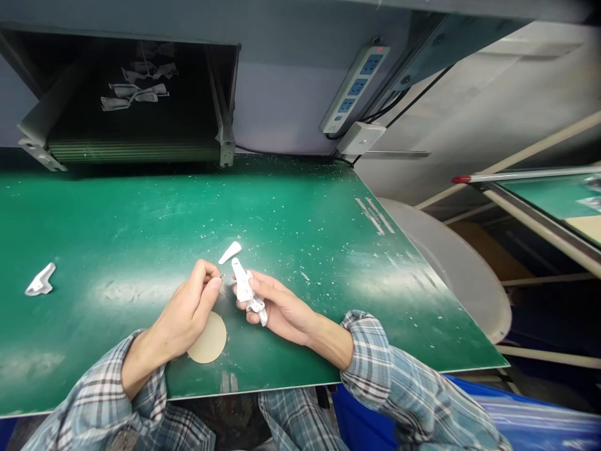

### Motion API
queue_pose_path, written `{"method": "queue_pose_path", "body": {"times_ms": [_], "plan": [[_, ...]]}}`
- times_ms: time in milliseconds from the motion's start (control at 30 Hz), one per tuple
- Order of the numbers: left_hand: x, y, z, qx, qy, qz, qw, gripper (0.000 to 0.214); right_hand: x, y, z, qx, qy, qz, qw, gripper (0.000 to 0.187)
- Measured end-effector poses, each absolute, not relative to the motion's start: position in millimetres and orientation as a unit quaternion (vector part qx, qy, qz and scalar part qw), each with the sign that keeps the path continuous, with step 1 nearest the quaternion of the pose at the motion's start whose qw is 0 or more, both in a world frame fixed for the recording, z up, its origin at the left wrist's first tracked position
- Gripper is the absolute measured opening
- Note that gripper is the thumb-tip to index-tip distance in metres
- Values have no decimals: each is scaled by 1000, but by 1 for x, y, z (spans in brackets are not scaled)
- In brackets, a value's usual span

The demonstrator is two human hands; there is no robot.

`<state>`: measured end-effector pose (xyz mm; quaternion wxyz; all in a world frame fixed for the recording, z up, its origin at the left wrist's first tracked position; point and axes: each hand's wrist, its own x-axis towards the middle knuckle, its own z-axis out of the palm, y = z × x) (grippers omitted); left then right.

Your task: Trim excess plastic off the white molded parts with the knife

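Observation:
In my right hand (277,307) I grip a white molded plastic part (245,288), tilted, its long flat end pointing away from me. My left hand (188,310) is just to the left, thumb and forefinger pinched together. A tiny dark tip shows at that pinch, too small to name. Beyond both hands a separate white tapered plastic piece (230,252) lies on the green tabletop (300,213). Partly under my left hand is a round beige disc (209,341). Another white plastic part (41,280) rests far to the left.
A dark conveyor belt (136,128) at the back left carries several white parts (136,94). A power strip (355,88) is fixed to the back wall. Small white specks dot the table. Past its right edge stands a large pale round container (451,269).

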<state>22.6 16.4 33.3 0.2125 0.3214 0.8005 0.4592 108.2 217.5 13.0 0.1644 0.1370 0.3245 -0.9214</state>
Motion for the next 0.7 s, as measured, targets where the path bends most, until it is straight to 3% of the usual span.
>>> {"method": "queue_pose_path", "body": {"times_ms": [233, 467, 700], "plan": [[24, 19, 24, 432, 837, 335, 29, 27, 109, 217, 12, 130, 326, -923, 160, 41], [26, 21, 21, 431, 859, 275, 19, 51, 111, 215, 11, 134, 320, -923, 167, 38], [27, 21, 22, 427, 871, 243, 26, 54, 112, 214, 12, 136, 327, -921, 162, 40]]}}
